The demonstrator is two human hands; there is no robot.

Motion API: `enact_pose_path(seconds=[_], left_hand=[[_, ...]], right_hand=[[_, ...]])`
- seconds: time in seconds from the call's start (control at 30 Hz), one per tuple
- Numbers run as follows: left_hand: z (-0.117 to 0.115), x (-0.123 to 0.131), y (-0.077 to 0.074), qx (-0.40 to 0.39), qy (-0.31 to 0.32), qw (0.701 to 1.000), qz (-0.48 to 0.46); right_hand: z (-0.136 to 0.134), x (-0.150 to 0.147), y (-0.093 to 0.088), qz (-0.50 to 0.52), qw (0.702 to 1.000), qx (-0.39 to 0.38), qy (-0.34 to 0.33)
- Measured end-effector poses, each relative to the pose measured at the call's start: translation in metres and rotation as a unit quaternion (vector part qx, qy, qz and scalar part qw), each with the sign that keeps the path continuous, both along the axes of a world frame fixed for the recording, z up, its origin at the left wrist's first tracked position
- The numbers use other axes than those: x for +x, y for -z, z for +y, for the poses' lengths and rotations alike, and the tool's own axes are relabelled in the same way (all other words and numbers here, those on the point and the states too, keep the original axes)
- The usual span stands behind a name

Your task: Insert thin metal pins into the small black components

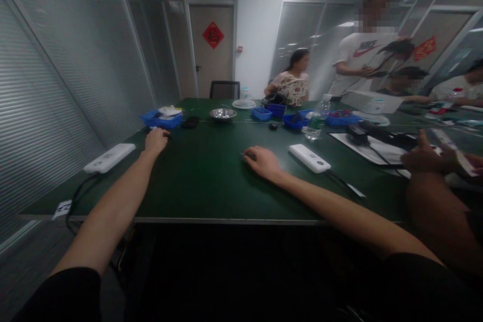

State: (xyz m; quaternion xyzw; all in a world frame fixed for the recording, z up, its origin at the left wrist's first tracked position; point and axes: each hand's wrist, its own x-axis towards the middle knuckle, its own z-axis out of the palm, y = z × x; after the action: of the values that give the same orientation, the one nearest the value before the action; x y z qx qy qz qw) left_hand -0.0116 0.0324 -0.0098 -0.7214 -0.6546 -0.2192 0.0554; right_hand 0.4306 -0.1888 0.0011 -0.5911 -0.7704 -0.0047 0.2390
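Observation:
My left hand (pixel 155 142) is closed at the far left of the table, just in front of a blue tray (pixel 162 119) with white, crumpled material in it. Something dark shows by its fingertips, too small to name. Toward the middle, my right hand (pixel 263 162) rests on the green table (pixel 204 176), its fingers curled round a small dark object (pixel 249 155) with a thin tip pointing left. A white power-bank-like device (pixel 310 158) with a cable lies right of this hand. Its twin, another white device (pixel 109 158), lies beside my left forearm.
Farther back are a metal bowl (pixel 223 114), a black phone-like slab (pixel 190 122), several blue baskets (pixel 261 113) and a clear water bottle (pixel 316 123). A co-worker's hand (pixel 422 158) holds a phone-like object at the right. Other people are across the table.

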Motion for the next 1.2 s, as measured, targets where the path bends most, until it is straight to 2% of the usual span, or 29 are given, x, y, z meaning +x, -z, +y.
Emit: enact_pose_path(seconds=[0.5,0.8,1.2], left_hand=[[0.015,-0.010,0.004,-0.005,0.000,0.999,-0.047],[0.018,-0.016,0.009,0.005,-0.020,0.990,-0.137],[0.025,-0.021,0.013,0.004,-0.023,0.993,-0.119]], right_hand=[[0.001,-0.001,0.001,-0.018,1.000,-0.006,0.012],[0.000,-0.001,-0.001,-0.016,1.000,-0.014,0.001],[-0.001,-0.001,-0.002,-0.019,1.000,-0.016,-0.001]])
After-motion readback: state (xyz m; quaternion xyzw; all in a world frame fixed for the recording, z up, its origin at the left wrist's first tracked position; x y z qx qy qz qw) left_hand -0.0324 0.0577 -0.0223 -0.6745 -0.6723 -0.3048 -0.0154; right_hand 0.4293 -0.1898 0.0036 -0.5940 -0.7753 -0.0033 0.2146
